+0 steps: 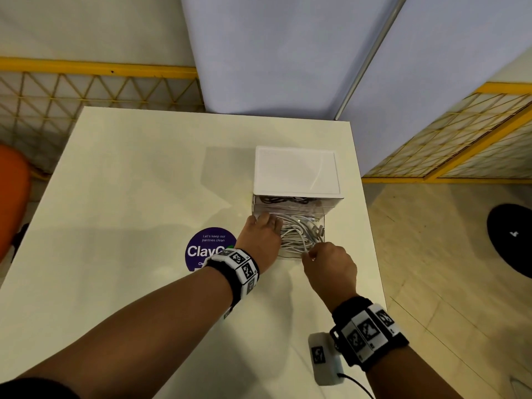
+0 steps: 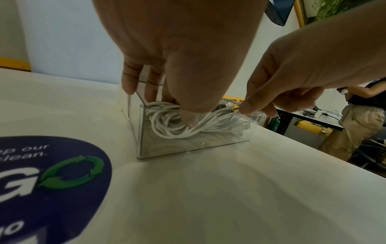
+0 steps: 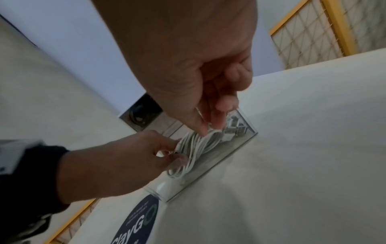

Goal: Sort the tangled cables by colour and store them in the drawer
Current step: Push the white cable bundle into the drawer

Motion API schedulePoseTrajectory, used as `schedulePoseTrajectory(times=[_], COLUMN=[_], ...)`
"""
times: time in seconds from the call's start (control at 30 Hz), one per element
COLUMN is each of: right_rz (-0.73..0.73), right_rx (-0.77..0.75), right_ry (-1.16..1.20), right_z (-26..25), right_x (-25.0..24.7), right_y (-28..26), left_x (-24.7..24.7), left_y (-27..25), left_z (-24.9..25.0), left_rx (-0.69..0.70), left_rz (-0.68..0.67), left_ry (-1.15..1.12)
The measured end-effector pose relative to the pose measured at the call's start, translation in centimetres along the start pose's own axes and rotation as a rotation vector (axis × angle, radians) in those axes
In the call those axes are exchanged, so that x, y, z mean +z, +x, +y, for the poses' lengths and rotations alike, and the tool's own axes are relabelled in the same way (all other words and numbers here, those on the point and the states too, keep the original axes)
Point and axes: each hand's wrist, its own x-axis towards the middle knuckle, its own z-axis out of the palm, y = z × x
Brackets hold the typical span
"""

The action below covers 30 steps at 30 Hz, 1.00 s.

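Two hands at one open drawer [image 2: 177,145].
The left grip [image 1: 260,237] clutches the white cables [image 1: 296,234] inside it; the right grip [image 1: 331,266] pinches one strand. Above, the second drawer [image 1: 328,201], shut, holds dark cables [image 1: 276,200].

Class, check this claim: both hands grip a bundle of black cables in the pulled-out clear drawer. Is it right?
No: the left hand and right hand grip white cables, not black, in the pulled-out clear drawer; the left wrist view shows it.
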Motion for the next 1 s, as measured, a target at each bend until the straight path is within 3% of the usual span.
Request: schedulePoseTrajectory(times=[0.2,0.63,1.0], right_rz=[0.056,-0.001,0.203], right_rx=[0.1,0.149,0.073], right_ry=[0.0,0.011,0.305], right_z=[-1.5,-2.7,1.2], right_x=[-0.8,-1.4,0.5], right_y=[1.9,6.1,5.0], left_x=[0.1,-0.2,-0.1], left_y=[-0.1,-0.4,-0.1], left_z=[-0.1,-0.3,-0.2], left_rx=[0.007,0.018,0.018], left_rz=[0.003,0.03,-0.012], left_ry=[0.0,-0.057,0.005])
